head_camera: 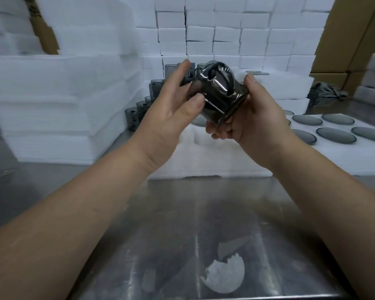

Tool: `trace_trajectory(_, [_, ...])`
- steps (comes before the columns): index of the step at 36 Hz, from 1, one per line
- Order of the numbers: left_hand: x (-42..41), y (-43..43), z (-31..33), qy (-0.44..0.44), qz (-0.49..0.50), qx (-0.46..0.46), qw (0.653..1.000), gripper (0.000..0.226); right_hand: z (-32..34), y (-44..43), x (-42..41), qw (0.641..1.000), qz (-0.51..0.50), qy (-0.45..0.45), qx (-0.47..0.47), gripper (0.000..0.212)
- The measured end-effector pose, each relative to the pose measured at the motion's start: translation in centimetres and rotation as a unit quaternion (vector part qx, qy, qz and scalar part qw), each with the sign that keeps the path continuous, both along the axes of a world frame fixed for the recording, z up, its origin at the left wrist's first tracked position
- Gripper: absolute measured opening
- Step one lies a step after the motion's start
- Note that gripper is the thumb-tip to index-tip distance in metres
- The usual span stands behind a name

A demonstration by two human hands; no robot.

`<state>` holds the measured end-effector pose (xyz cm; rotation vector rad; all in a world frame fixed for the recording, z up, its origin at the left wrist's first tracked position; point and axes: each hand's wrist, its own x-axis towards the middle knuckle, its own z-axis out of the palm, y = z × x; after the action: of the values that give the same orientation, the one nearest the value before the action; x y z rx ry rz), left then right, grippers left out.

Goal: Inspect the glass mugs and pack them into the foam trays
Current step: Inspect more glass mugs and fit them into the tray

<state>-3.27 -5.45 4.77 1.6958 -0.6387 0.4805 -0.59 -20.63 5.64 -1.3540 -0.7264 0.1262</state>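
Tabletop [182, 213]: shiny scuffed metal, reflecting overhead light.
Torn scrap [225, 276]: white, jagged-edged, lying flat on the tabletop near its front edge.
Cardboard boxes [344, 40]: brown, stacked at far right.
Crumpled cloth [325, 92]: grey, bunched beside the boxes.

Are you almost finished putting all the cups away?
Only partway. Some dark glass pieces already sit in the foam tray. One mug is being checked, held by the left hand and right hand. An empty pocket shows beneath, and a row of mugs waits behind.
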Motion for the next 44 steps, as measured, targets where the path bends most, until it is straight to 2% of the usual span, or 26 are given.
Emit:
trace_trajectory(7, [0.0, -0.2, 0.3, 0.019, -0.004, -0.011, 1.000, 0.059, -0.3, 0.4, 0.0, 0.999, -0.018, -0.016, -0.039, 0.059])
trace_trajectory(9, [-0.1, -0.3, 0.4, 0.023, 0.019, -0.031, 0.999, 0.061, -0.3, 0.4, 0.1, 0.998, -0.041, -0.011, -0.045, 0.063])
trace_trajectory(13, [0.2, 0.0, 0.7, 0.008, 0.100, -0.076, 0.992, 0.046, -0.2, 0.3, 0.5, 0.992, -0.118, 0.006, -0.040, 0.056])
trace_trajectory(16, [0.5, 0.7, 1.1, 0.019, 0.154, -0.105, 0.982, 0.055, -0.1, 0.1, 0.7, 0.981, -0.196, 0.000, -0.013, 0.045])
trace_trajectory(18, [1.0, 1.2, 1.3, 0.037, 0.192, -0.091, 0.976, 0.058, 0.0, -0.1, 0.9, 0.972, -0.234, 0.004, -0.005, 0.041])
trace_trajectory(23, [2.2, 2.7, 1.0, 0.055, 0.283, 0.013, 0.957, 0.071, -0.3, 0.0, 1.1, 0.961, -0.274, -0.020, -0.037, 0.035])
trace_trajectory(28, [2.6, 3.2, 0.9, 0.089, 0.296, 0.053, 0.950, 0.081, -0.6, 0.1, 1.1, 0.956, -0.285, -0.035, -0.067, 0.032])
trace_trajectory(31, [2.5, 3.3, 1.2, 0.107, 0.295, 0.035, 0.949, 0.092, -0.7, 0.2, 1.2, 0.955, -0.281, -0.050, -0.075, 0.029])
trace_trajectory(35, [2.4, 3.7, 1.5, 0.085, 0.339, 0.029, 0.937, 0.081, -1.0, 0.1, 1.4, 0.956, -0.275, -0.063, -0.086, 0.022])
trace_trajectory(39, [2.1, 3.5, 1.3, 0.074, 0.346, 0.034, 0.935, 0.083, -1.3, 0.2, 1.3, 0.955, -0.257, -0.093, -0.112, 0.010])
trace_trajectory(43, [1.6, 2.4, 0.9, 0.042, 0.333, 0.066, 0.940, 0.074, -1.6, 0.3, 1.0, 0.945, -0.242, -0.143, -0.165, 0.038])
trace_trajectory(44, [1.5, 2.1, 0.8, 0.034, 0.327, 0.075, 0.941, 0.069, -1.6, 0.3, 1.0, 0.945, -0.238, -0.149, -0.168, 0.039])
